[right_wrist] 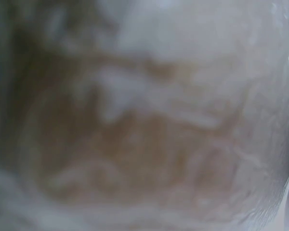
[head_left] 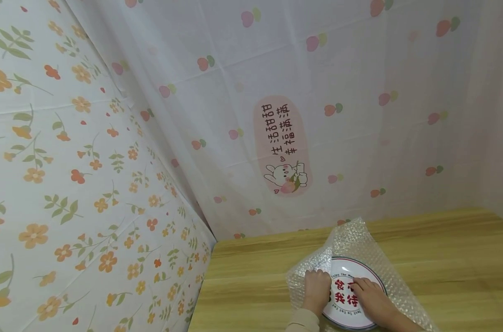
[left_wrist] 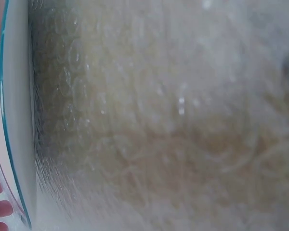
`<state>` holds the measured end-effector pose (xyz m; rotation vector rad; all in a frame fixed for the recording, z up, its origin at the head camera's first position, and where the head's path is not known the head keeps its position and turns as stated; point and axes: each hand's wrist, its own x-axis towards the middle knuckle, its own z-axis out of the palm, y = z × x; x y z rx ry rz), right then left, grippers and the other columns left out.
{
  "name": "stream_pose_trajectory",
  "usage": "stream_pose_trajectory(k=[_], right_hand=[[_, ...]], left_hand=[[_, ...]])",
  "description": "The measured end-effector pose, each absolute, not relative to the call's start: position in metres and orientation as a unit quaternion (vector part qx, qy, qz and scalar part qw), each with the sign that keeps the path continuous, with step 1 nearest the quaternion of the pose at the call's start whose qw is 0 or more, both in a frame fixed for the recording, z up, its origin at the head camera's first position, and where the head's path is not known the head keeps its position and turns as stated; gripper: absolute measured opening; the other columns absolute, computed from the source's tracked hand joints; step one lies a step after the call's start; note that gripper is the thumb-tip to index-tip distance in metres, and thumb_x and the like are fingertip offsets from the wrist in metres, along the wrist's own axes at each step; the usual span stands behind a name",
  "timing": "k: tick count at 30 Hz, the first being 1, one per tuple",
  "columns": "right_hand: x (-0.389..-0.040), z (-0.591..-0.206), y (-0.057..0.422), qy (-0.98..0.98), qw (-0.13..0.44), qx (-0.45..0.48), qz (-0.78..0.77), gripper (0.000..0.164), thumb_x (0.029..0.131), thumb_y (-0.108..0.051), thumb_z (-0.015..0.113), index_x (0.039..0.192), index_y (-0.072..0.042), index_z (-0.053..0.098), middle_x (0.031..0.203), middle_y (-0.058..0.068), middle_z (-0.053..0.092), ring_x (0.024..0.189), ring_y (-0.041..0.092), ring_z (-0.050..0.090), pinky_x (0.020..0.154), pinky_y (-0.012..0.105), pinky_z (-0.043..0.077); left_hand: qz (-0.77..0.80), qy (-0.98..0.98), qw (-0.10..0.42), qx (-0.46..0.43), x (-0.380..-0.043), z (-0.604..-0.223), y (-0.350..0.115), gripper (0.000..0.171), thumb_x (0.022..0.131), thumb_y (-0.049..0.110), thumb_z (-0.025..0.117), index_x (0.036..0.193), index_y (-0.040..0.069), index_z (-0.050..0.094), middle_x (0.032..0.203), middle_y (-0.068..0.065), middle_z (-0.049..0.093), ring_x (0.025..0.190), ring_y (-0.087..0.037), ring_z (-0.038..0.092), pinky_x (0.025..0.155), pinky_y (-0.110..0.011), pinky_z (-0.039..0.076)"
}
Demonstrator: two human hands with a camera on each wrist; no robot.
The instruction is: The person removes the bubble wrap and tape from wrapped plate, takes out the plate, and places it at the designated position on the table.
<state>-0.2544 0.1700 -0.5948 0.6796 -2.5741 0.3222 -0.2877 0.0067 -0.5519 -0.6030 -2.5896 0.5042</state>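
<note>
A round white plate (head_left: 347, 314) with red Chinese characters and a blue rim lies on a sheet of bubble wrap (head_left: 355, 242). My left hand (head_left: 317, 288), at the plate's left side, grips a folded-over edge of the wrap with curled fingers. Over the right part of the plate rests my right hand (head_left: 373, 299), fingers extended on its face. The left wrist view has the plate's rim (left_wrist: 5, 115) along its left border, fingertips (left_wrist: 1, 208) low in the corner, and bubble wrap (left_wrist: 135, 96) across the rest. Blurred, close bubble wrap (right_wrist: 260, 120) fills the right wrist view.
The wood-grain table (head_left: 243, 286) extends to both sides of the wrap. Behind it hangs a pale curtain (head_left: 359, 152) with a fruit print and a pink rabbit patch (head_left: 282, 147). A flowered cloth (head_left: 89, 184) borders the left side.
</note>
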Motion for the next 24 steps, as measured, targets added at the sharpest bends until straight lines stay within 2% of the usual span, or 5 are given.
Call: stream_pose_trajectory(k=[5, 11, 19, 24], right_hand=[[-0.255, -0.597, 0.171, -0.928, 0.249, 0.256, 0.110, 0.019, 0.071, -0.001, 0.060, 0.090, -0.004, 0.058, 0.096, 0.014, 0.054, 0.092, 0.029, 0.050, 0.073, 0.044, 0.041], [-0.253, -0.592, 0.169, -0.940, 0.216, 0.238, 0.118, 0.020, 0.072, 0.001, 0.060, 0.091, -0.004, 0.059, 0.099, 0.014, 0.054, 0.096, 0.030, 0.050, 0.077, 0.046, 0.040], [-0.251, -0.589, 0.167, -0.947, 0.190, 0.226, 0.125, 0.020, 0.073, 0.001, 0.060, 0.092, -0.003, 0.059, 0.101, 0.015, 0.054, 0.097, 0.031, 0.050, 0.079, 0.047, 0.040], [-0.252, -0.589, 0.167, -0.951, 0.180, 0.219, 0.121, 0.019, 0.074, 0.000, 0.058, 0.093, -0.002, 0.059, 0.101, 0.015, 0.054, 0.098, 0.031, 0.049, 0.080, 0.047, 0.039]], left_hand=[[0.176, -0.932, 0.233, -0.217, -0.290, -0.555, 0.004, 0.019, 0.065, 0.040, 0.071, 0.067, 0.025, 0.061, 0.062, 0.010, 0.053, 0.058, -0.006, 0.048, 0.059, -0.026, 0.036], [0.164, -0.931, 0.247, -0.214, -0.292, -0.557, 0.001, 0.014, 0.069, 0.033, 0.068, 0.065, 0.022, 0.060, 0.062, 0.009, 0.054, 0.058, -0.006, 0.049, 0.059, -0.026, 0.037], [0.164, -0.938, 0.231, -0.197, -0.291, -0.554, -0.001, 0.009, 0.068, 0.027, 0.068, 0.069, 0.021, 0.062, 0.064, 0.008, 0.056, 0.059, -0.007, 0.049, 0.061, -0.026, 0.039], [0.166, -0.930, 0.259, -0.203, -0.293, -0.555, -0.005, 0.009, 0.068, 0.026, 0.068, 0.068, 0.019, 0.062, 0.062, 0.006, 0.055, 0.056, -0.008, 0.049, 0.060, -0.026, 0.039]])
